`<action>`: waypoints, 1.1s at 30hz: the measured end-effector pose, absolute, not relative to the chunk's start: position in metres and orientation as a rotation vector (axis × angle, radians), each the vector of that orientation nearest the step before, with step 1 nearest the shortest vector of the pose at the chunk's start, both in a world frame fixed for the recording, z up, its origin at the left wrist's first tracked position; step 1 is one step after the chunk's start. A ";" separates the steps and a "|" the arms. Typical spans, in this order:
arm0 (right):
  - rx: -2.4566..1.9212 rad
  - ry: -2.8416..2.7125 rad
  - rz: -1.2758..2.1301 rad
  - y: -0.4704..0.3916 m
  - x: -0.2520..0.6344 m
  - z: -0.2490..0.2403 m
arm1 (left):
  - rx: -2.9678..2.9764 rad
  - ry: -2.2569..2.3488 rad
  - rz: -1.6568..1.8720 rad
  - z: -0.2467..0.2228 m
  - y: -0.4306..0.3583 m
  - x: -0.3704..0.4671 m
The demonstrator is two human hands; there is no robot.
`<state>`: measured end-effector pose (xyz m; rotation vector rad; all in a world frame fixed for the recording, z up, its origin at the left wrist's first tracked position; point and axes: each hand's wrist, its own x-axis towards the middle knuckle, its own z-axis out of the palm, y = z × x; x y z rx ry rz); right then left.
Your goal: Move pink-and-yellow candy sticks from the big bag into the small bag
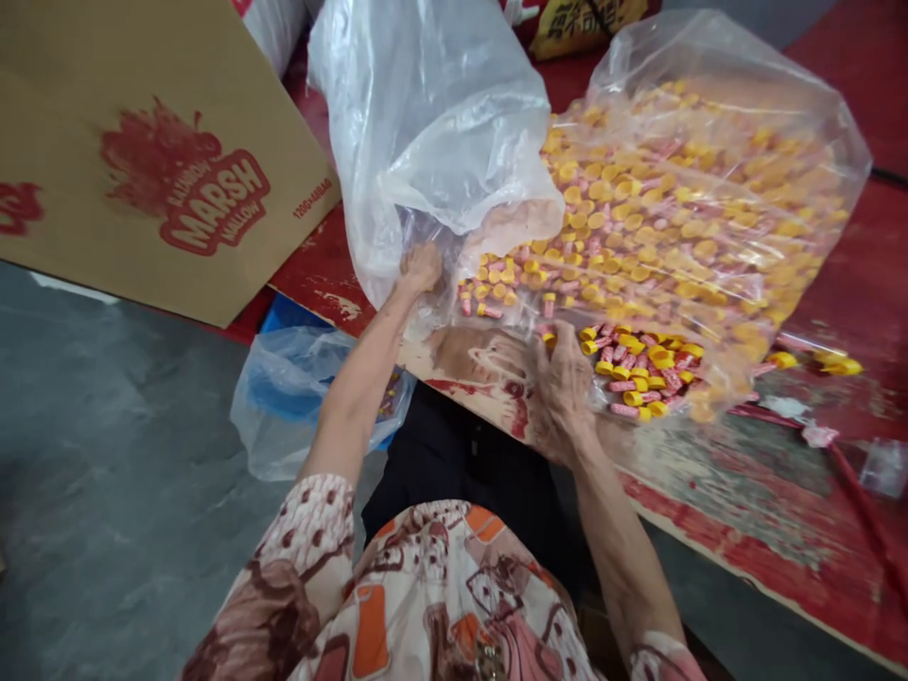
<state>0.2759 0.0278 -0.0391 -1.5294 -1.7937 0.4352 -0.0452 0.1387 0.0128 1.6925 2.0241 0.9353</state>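
Left hand (421, 268) was closed on the loose mouth of a big clear plastic bag (440, 123) lying on the worn red desk (815, 530); right hand (564, 392) lay spread, palm down, on a spill of small yellow-capped pink pieces (642, 374) at the bag's lower opening. Bag bulged with the same pieces, thin and crinkled, near the desk's front edge; a cardboard box (142, 151) stood left, bare grey floor (106, 492) below
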 end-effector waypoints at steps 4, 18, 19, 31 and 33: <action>-1.484 -1.636 0.379 0.018 0.289 -0.033 | 1.573 2.118 0.654 0.022 0.136 -0.049; -1.143 -1.245 1.233 -0.004 0.242 0.028 | 0.799 1.245 1.132 0.052 -0.002 0.037; -1.104 -1.229 1.305 -0.007 0.237 0.034 | 0.798 1.203 1.111 0.049 -0.008 0.044; -1.140 -1.094 1.378 0.007 0.253 0.027 | 0.702 1.109 1.175 0.027 -0.025 0.071; -1.179 -1.239 1.300 0.002 0.253 0.030 | 0.732 1.110 1.138 0.025 -0.028 0.074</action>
